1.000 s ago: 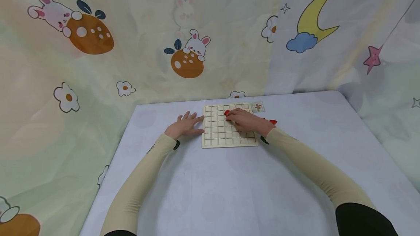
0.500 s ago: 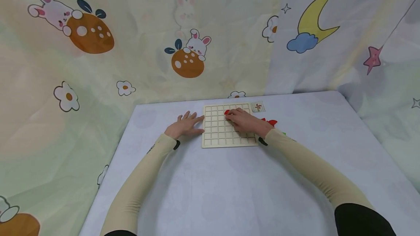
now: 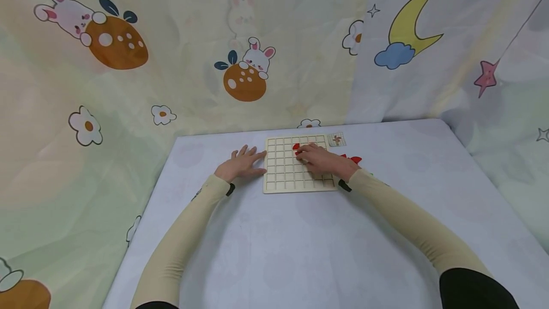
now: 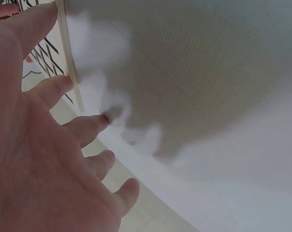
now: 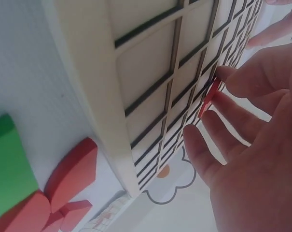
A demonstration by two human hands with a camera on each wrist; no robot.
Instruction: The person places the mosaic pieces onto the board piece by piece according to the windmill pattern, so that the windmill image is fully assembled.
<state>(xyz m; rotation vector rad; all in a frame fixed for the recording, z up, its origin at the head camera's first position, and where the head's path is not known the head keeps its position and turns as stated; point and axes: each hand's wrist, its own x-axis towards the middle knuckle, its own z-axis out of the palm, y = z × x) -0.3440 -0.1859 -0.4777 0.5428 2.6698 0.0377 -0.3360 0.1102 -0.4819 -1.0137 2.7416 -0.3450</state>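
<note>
A pale wooden grid board lies on the table. My left hand is spread at its left side, with thumb and index fingertips touching the edge. In the left wrist view, that hand holds nothing, its fingers apart. My right hand reaches over the board's upper middle. Seen from the right wrist, this hand pinches a small red piece between thumb and index finger, at the grid's cells. Red also shows by the fingertips in the head view; the fingers partly hide it.
Beyond the board's upper right corner lies a small pattern card. Several loose red pieces and a green block sit right of the board, partly behind the right forearm. A printed cloth backdrop hangs behind the table.
My right fingers have shifted very slightly right and toward me, showing more red at the fingertips. The left hand and the board stay put.
</note>
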